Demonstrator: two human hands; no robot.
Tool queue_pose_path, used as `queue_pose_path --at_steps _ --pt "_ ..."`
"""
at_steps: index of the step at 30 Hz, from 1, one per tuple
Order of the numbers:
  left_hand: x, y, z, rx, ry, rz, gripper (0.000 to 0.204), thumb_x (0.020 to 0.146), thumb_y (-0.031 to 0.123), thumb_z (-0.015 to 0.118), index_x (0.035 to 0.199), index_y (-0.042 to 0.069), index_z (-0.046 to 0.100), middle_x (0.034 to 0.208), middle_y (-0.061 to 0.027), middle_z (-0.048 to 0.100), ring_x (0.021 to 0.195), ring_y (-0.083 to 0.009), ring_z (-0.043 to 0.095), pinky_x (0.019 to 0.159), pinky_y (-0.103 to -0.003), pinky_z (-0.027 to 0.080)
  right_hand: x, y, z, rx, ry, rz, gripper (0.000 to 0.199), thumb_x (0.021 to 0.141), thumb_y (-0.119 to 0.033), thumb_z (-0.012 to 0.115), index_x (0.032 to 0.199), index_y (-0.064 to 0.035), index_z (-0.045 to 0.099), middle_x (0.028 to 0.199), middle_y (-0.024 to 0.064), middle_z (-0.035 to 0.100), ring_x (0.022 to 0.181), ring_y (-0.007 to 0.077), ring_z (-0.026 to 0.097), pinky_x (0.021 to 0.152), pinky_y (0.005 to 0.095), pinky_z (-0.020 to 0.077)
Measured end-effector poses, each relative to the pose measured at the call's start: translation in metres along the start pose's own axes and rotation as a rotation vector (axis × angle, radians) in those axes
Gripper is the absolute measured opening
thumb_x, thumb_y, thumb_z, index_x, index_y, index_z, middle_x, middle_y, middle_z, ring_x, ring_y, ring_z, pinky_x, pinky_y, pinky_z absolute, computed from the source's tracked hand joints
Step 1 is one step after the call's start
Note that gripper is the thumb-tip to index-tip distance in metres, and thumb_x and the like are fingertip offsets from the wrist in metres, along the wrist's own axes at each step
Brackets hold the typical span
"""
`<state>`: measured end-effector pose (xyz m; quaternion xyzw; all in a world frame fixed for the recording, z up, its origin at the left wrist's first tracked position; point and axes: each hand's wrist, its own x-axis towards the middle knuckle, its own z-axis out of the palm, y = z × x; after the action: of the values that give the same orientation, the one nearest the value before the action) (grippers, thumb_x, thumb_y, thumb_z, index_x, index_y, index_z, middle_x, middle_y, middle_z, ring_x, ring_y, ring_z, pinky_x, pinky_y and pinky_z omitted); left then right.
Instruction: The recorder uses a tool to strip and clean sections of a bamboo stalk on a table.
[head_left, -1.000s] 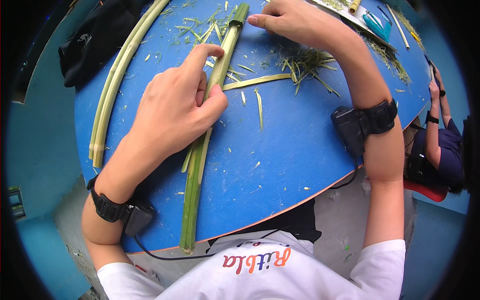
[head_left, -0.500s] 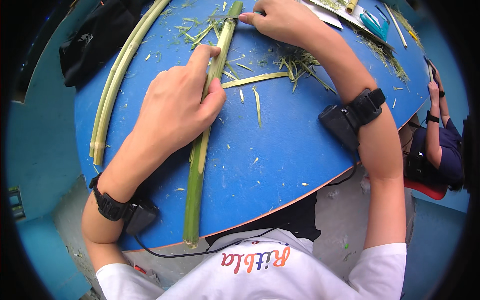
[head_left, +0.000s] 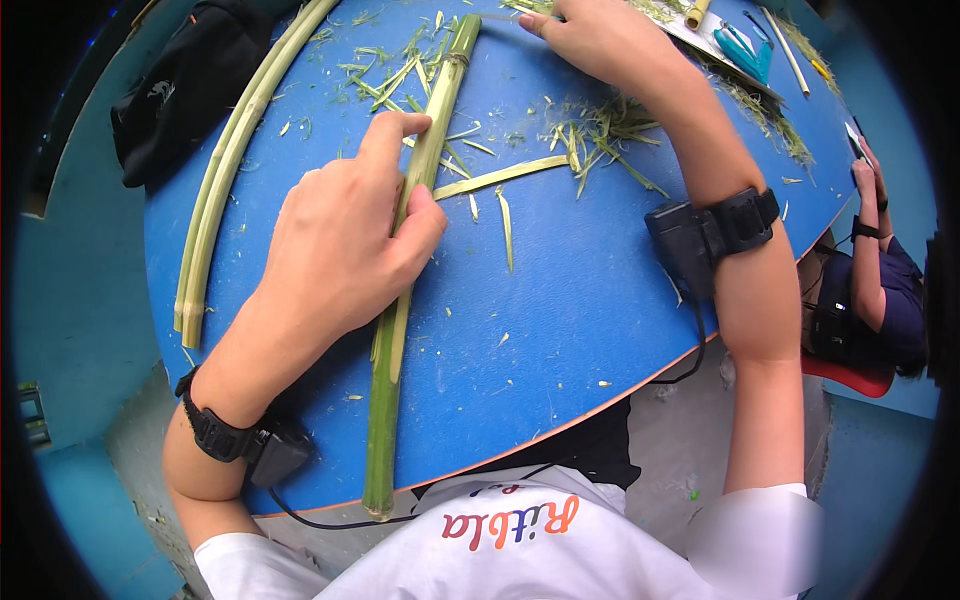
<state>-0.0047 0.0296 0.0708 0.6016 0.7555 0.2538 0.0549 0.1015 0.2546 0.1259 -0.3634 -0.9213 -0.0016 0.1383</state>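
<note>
A green bamboo pole (head_left: 380,430) lies lengthwise on the blue table, its near end at the table's front edge. Its upper part is pale where the skin is shaved off, and a raised joint rings it near the far end. My left hand (head_left: 335,235) is closed on the middle of the pole, forefinger stretched along it and thumb on its right side. At the far end my right hand (head_left: 600,45) is closed on a knife; the thin blade (head_left: 500,18) points left past the pole's tip, its handle mostly hidden by my fingers.
Two long pale bamboo strips (head_left: 215,220) lie at the left beside a black cloth (head_left: 190,90). Shavings (head_left: 605,135) are scattered right of the pole. A teal tool (head_left: 745,55) rests on a board at the back right. Another person (head_left: 865,285) works at the right.
My right hand has shifted up and right, taking the blade off the pole's joint toward its far tip. The pole and my left hand have slid slightly nearer.
</note>
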Motion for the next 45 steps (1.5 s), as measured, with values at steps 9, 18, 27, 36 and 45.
queue_pose_path --at_steps 9,18,27,36,45 --pt "0.000 -0.008 0.003 0.018 0.062 0.079 0.038 0.077 0.003 0.048 0.115 -0.003 0.046 0.048 -0.0105 0.043 0.043 -0.0229 0.045 0.047 -0.036 0.032 -0.010 -0.024 -0.020 0.091 -0.258 -0.063 0.047 0.089 -0.038 0.048 0.093 0.0059 0.063 0.088 0.0252 0.063 0.084 0.0356 0.062 0.076 0.0425 0.0464" --pt "0.001 -0.002 0.002 0.050 0.021 0.042 0.033 0.078 0.011 0.053 0.108 -0.003 0.049 0.056 -0.0172 0.054 0.055 -0.0349 0.056 0.056 -0.044 0.044 -0.006 -0.024 -0.005 0.102 -0.182 -0.074 0.048 0.088 -0.040 0.049 0.090 0.0064 0.064 0.087 0.0256 0.063 0.084 0.0370 0.062 0.075 0.0432 0.0469" --pt "0.002 -0.009 0.006 0.096 0.063 0.082 0.034 0.079 0.010 0.053 0.110 -0.002 0.048 0.057 -0.0180 0.054 0.055 -0.0355 0.056 0.055 -0.044 0.044 -0.005 -0.032 0.053 0.131 -0.099 -0.217 0.047 0.088 -0.042 0.048 0.086 0.0003 0.068 0.085 0.0191 0.066 0.084 0.0335 0.064 0.075 0.0423 0.0495" --pt "-0.003 -0.001 0.006 0.118 0.009 0.036 0.036 0.079 0.011 0.053 0.113 -0.003 0.048 0.056 -0.0175 0.054 0.054 -0.0350 0.056 0.054 -0.045 0.043 0.010 -0.015 0.065 0.046 -0.021 -0.148 0.052 0.090 -0.046 0.044 0.091 0.0029 0.063 0.096 0.0217 0.062 0.093 0.0358 0.059 0.083 0.0436 0.0454" --pt "-0.005 -0.001 0.007 0.103 0.041 0.074 0.035 0.079 0.011 0.054 0.111 -0.004 0.048 0.056 -0.0172 0.054 0.053 -0.0342 0.056 0.053 -0.043 0.044 -0.006 -0.024 0.042 0.189 -0.275 -0.266 0.052 0.088 -0.044 0.048 0.080 0.0053 0.062 0.082 0.0233 0.061 0.078 0.0372 0.058 0.072 0.0436 0.0447"
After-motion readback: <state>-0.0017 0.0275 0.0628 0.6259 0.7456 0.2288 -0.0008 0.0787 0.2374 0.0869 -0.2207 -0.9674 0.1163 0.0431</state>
